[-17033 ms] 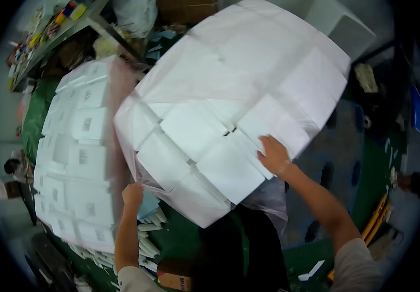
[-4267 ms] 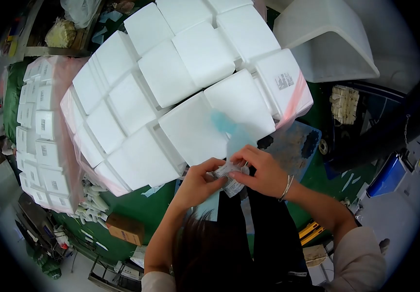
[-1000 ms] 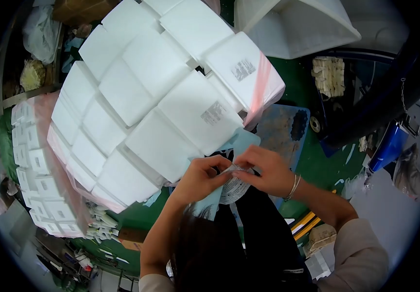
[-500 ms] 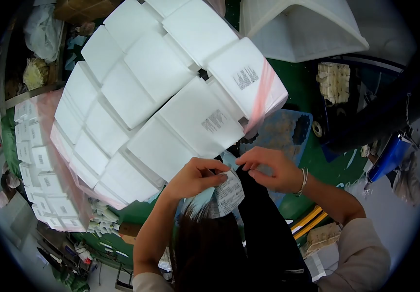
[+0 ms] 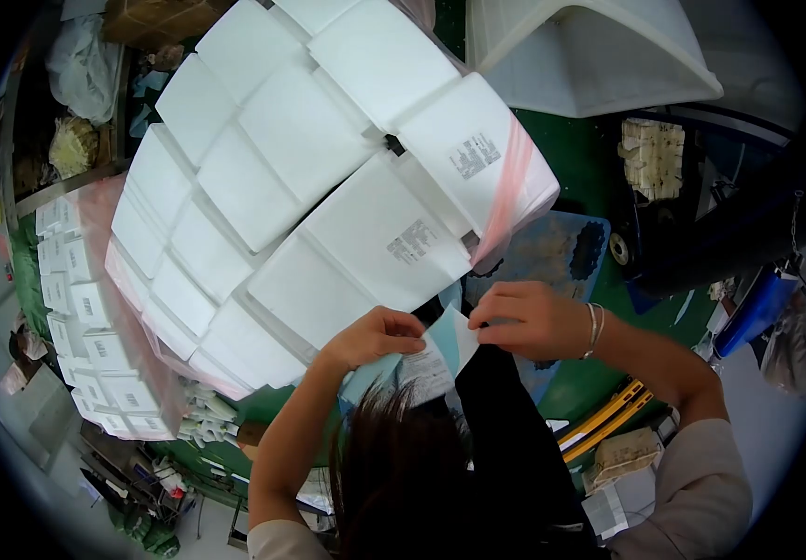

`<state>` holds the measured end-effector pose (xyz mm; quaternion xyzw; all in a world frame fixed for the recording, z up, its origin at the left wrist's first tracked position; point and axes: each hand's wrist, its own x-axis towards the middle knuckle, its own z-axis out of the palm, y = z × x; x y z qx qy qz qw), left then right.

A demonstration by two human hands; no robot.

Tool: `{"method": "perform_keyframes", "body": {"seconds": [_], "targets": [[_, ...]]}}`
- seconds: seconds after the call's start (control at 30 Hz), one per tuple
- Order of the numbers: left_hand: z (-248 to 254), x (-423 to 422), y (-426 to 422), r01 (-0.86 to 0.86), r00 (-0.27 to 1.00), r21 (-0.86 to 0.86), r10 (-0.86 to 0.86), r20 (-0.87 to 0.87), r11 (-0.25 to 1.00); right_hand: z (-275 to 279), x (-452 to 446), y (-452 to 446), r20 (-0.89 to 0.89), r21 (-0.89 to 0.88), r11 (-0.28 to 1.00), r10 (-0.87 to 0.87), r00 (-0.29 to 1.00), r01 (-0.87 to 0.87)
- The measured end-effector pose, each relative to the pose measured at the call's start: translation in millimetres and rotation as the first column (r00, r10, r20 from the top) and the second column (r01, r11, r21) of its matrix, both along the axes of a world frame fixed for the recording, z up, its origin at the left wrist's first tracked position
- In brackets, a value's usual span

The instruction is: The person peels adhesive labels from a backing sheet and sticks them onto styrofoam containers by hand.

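Note:
My left hand [image 5: 377,338] pinches a sheet of printed labels [image 5: 429,370] with a light blue backing, just in front of my body. At its right edge, my right hand [image 5: 532,320] pinches a white label [image 5: 465,338] that stands partly away from the blue backing. Fine print shows on the sheet below my left fingers. Hair hides its lower left part. Beyond my hands is a large stack of white boxes [image 5: 347,245]; two of them carry a printed label [image 5: 411,243].
Pink wrap [image 5: 512,191] crosses the stack's right corner. Another stack of small white boxes [image 5: 93,308] is at left. A white plastic bin [image 5: 599,65] stands at top right, with a blue pallet [image 5: 552,252] beside the stack. A black and blue pallet jack [image 5: 701,243] is at right.
My right hand has closed on the label's edge and pulled it up, opening a gap between white label and blue backing. The view has shifted slightly.

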<state>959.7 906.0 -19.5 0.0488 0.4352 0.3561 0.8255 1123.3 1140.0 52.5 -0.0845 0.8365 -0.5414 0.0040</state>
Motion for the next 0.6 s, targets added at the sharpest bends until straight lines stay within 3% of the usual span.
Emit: {"method": "perform_keyframes", "body": {"seconds": [0.07, 0.1, 0.13, 0.17, 0.23, 0.3, 0.37, 0.43, 0.47, 0.6], "targets": [[-9, -1, 0, 0.096, 0.991, -0.033, -0.099, -0.094, 0.995, 1, 8, 9, -0.011, 0.025, 1.0, 0.014, 1.0, -0.013], [-10, -4, 7, 0.32, 0.908, -0.01, -0.309, -0.284, 0.948, 6, 9, 15, 0.017, 0.01, 1.0, 0.012, 1.0, -0.012], [-12, -6, 13, 0.524, 0.747, -0.032, -0.478, -0.462, 0.851, 11, 9, 20, 0.047, -0.006, 1.0, 0.012, 0.999, -0.012], [-15, -5, 20, 0.522, 0.749, -0.031, -0.475, -0.462, 0.853, 16, 7, 28, 0.047, -0.005, 1.0, 0.015, 0.999, -0.015], [-18, 3, 47, 0.685, 0.146, -0.24, -0.452, -0.88, 0.688, 30, -9, 53, 0.143, -0.044, 0.998, -0.032, 0.989, 0.039], [-21, 1, 91, 0.652, -0.007, -0.358, -0.466, -0.885, 0.669, 43, -31, 82, 0.194, -0.01, 0.999, -0.035, 0.98, 0.038], [-34, 9, 118, 0.68, 0.017, -0.24, -0.342, -0.939, 0.693, 36, -53, 102, 0.244, 0.037, 0.999, -0.045, 0.969, 0.037], [-64, 20, 124, 0.673, 0.022, -0.238, -0.341, -0.94, 0.7, 21, -80, 108, 0.27, 0.273, 0.958, 0.009, 0.963, -0.085], [-79, 25, 120, 0.668, 0.024, -0.245, -0.349, -0.937, 0.702, 8, -90, 107, 0.272, 0.275, 0.956, 0.02, 0.962, -0.098], [-79, 29, 91, 0.62, 0.05, -0.2, -0.292, -0.955, 0.759, -52, -122, 80, 0.379, 0.402, 0.802, 0.294, 0.878, -0.442]]}}
